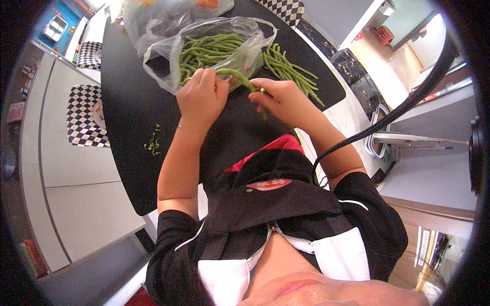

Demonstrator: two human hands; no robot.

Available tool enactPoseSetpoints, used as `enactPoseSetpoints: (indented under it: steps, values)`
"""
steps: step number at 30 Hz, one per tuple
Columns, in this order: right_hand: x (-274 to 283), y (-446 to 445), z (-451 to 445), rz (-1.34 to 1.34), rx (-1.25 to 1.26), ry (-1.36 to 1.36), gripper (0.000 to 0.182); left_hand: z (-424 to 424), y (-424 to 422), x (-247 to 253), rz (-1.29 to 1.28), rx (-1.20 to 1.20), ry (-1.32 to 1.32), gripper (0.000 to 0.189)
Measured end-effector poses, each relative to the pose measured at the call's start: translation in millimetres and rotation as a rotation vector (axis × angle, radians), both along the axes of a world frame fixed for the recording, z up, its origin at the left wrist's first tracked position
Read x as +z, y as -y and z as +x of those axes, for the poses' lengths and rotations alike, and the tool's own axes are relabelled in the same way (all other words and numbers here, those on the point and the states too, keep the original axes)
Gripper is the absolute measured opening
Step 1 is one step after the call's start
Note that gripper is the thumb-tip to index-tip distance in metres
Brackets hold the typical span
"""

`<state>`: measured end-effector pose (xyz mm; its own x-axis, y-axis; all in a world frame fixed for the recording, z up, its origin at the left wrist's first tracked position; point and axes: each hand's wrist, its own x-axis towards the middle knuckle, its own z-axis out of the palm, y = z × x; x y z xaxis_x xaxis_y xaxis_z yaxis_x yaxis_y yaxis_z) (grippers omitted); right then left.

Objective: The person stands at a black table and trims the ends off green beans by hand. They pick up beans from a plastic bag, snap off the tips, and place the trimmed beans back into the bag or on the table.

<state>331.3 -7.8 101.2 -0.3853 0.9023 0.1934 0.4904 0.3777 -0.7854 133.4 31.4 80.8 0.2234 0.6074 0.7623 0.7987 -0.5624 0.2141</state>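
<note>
A green bean (238,75) is stretched between my hands above the black table (130,111). My left hand (203,93) pinches one end of it, close to the near edge of a clear plastic bag (164,57). Around the bean's other end are the fingers of my right hand (277,97), with a pale bit at the fingertips and a blurred green piece below them. Inside the open-mouthed bag lies a heap of long green beans (210,48). To its right, a loose bunch of green beans (293,72) rests on the table. Small green scraps (154,143) lie at left.
Another plastic bag (168,17) with contents stands at the table's far side. Chairs with black-and-white checked covers (86,114) are at the left and far edges. A black cable (383,122) hangs past my right arm.
</note>
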Motion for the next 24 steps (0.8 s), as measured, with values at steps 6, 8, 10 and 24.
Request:
enactPoseSetpoints:
  steps: [6, 8, 10, 24]
  values:
    - [-2.5, -10.6, 14.2, -0.471, 0.081, -0.416, 0.028, -11.1, -5.8, 2.1, -0.919, -0.910, 1.264, 0.011]
    - [-3.0, -13.4, 16.5, -0.596, 0.081, -0.705, 0.030, -15.4, -12.4, -5.3, -1.053, -1.140, 1.630, 0.011]
    - [-6.3, -22.9, 17.3, -0.578, 0.008, -0.859, 0.032, -12.0, -14.7, -8.4, -1.095, -1.050, 1.696, 0.010]
    - [-14.0, -42.9, 3.8, -0.352, -0.194, -0.704, 0.030, 13.6, 1.3, -8.0, -1.272, -0.742, 1.314, 0.012]
